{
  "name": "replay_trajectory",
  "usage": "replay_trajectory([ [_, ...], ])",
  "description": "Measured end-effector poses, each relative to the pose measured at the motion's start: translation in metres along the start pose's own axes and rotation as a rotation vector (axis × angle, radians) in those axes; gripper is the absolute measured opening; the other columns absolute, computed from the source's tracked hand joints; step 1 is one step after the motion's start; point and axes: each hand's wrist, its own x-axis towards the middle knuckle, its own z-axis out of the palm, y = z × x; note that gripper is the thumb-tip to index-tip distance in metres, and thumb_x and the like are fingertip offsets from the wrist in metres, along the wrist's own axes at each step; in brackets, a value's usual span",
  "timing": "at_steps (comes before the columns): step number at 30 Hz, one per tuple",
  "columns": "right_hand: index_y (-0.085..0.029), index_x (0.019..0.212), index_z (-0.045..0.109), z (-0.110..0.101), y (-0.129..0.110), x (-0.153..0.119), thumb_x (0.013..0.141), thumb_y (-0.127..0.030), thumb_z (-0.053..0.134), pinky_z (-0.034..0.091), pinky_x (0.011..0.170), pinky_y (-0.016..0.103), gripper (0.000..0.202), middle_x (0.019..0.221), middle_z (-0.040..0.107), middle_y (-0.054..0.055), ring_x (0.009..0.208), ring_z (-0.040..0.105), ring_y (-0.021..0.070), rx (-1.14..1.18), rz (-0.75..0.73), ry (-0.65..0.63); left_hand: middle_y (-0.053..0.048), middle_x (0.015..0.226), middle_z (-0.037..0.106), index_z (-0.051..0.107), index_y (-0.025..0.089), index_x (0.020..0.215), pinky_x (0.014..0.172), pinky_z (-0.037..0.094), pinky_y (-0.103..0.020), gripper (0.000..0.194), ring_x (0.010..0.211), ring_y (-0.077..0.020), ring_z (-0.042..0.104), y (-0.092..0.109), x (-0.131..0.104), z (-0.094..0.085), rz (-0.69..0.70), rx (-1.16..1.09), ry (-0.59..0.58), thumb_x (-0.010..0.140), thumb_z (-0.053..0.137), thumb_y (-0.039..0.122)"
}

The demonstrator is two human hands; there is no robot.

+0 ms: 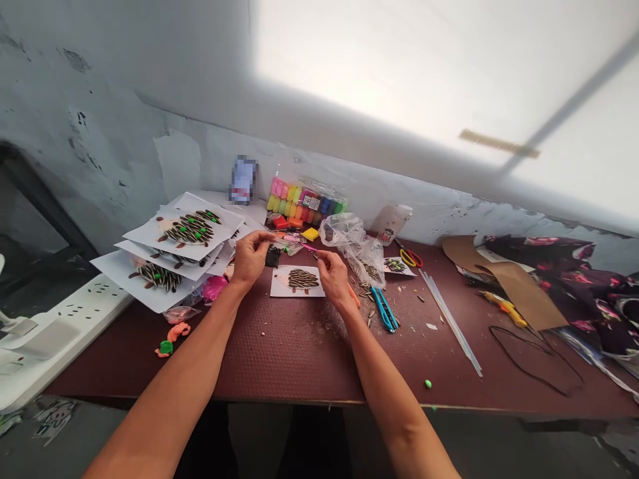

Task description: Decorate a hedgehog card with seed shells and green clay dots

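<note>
My left hand (252, 257) is closed in a pinch above the far left corner of a white card (279, 288); what its fingertips hold is too small to make out. A shiny black lump (273, 256) shows just beside those fingers. The card bears a hedgehog picture (303, 279) with striped sunflower seeds as spines and brown feet. At the card's right edge, my right hand (332, 275) has its thumb and fingers pressed together. A thin pink stick-like piece (308, 248) ends near its fingertips; I cannot tell whether it is gripped.
Finished hedgehog cards (187, 233) are stacked at left, near a white power strip (60, 326). Coloured clay packs (307, 203), a plastic bag (367, 256) and a white bottle (394, 223) stand behind. A teal utility knife (384, 309), scissors (410, 255), glue sticks (452, 322) and a glue gun (504, 307) lie rightward.
</note>
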Motion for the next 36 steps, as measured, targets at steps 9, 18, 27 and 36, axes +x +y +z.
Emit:
replay_trajectory([
  [9,-0.016,0.077,0.067,0.028,-0.033,0.028,0.087,-0.032,0.061,0.043,0.058,0.021,0.02,0.063,0.063,-0.003,0.058,0.056,0.0111,0.337,0.08,-0.374,-0.013,0.107,0.075,0.072,0.014,0.096,0.087,0.057,-0.038,0.032,0.097,-0.0246,0.071,-0.005,-0.004,0.009,-0.126,-0.212,-0.19,0.072,0.067,0.034],
  [18,-0.018,0.078,0.066,0.061,-0.029,0.047,0.084,-0.018,0.06,0.047,0.061,0.022,0.008,0.061,0.063,-0.003,0.057,0.059,0.0121,0.209,0.158,-0.254,-0.007,0.092,0.073,0.067,0.016,0.095,0.07,0.056,-0.028,0.022,0.077,-0.017,0.069,-0.009,0.006,-0.006,-0.031,0.066,0.276,0.086,0.049,0.026],
  [27,-0.017,0.104,0.072,0.09,-0.042,0.08,0.083,-0.003,0.049,0.055,0.073,0.024,0.034,0.097,0.075,0.004,0.072,0.069,0.0114,0.242,0.157,-0.33,-0.011,0.1,0.074,0.073,0.018,0.102,0.091,0.053,-0.038,0.037,0.096,-0.0251,0.068,-0.019,-0.007,-0.003,0.115,0.739,-0.145,0.082,0.044,0.005],
  [36,-0.017,0.103,0.079,0.043,-0.028,0.082,0.083,-0.004,0.057,0.051,0.092,0.032,0.032,0.104,0.077,0.01,0.103,0.07,0.025,-0.403,0.044,-0.338,-0.015,0.11,0.072,0.073,0.017,0.108,0.098,0.049,-0.042,0.038,0.11,-0.0289,0.064,-0.027,-0.014,0.0,0.171,0.946,-0.408,0.084,0.045,0.005],
])
